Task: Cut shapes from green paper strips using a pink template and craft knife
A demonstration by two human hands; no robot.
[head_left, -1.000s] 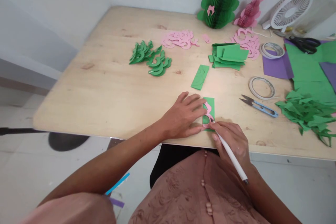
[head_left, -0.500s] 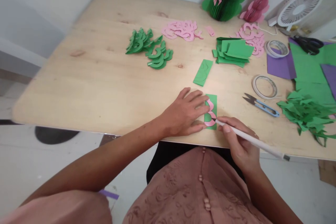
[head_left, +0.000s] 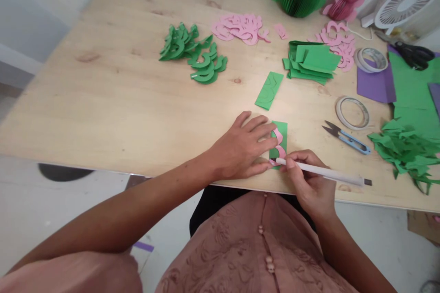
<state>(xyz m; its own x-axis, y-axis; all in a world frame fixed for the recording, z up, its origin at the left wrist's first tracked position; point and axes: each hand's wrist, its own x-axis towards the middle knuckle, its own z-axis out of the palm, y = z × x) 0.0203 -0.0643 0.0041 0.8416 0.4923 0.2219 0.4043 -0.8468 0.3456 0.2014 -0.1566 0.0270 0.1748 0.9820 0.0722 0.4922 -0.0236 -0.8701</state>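
Observation:
My left hand (head_left: pixel 242 149) lies with fingers spread over the left side of a small green paper strip (head_left: pixel 282 127). Its fingertips press a pink wavy paper cutout (head_left: pixel 281 151) flat on the strip, partly hiding it. In my right hand (head_left: pixel 311 187) is a white pen (head_left: pixel 332 173) with a dark end cap, pinched near its front. The pen's tip is at the bottom end of the cutout, close to my left thumb. Just beyond, another green strip (head_left: pixel 269 90) bears drawn curved outlines.
Green cutouts (head_left: pixel 204 62) and pink cutouts (head_left: pixel 239 27) lie farther back, beside stacked green paper (head_left: pixel 314 62). To the right are thread snips (head_left: pixel 347 138), a tape roll (head_left: pixel 352 112), green scraps (head_left: pixel 400 146) and black-handled scissors (head_left: pixel 414 55). A white fan (head_left: pixel 407 0) stands behind.
The pen's tip has moved down and left along the cutout to its bottom end, and the pen lies more level. My left hand keeps its place; the view has shifted slightly.

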